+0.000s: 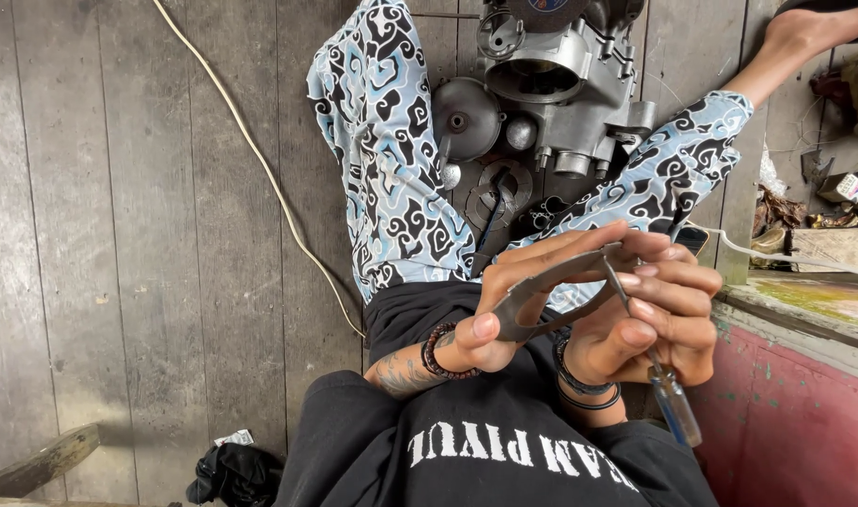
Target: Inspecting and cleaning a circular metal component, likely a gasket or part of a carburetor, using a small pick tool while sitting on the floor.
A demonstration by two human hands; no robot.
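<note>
My left hand (pixel 504 310) pinches the flat metal gasket (pixel 560 286) up above my lap, near side of the engine (pixel 551 84), so my right hand (pixel 659 319), fisted round the screwdriver (pixel 668 394), can work its edge.

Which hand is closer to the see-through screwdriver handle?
Right. The right hand grips the screwdriver, its clear handle sticking out just below it. The left hand holds the flat metal piece, farther away.

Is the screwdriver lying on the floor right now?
No, the screwdriver is gripped in the right hand, its tip against the flat metal part that the left hand holds.
</note>
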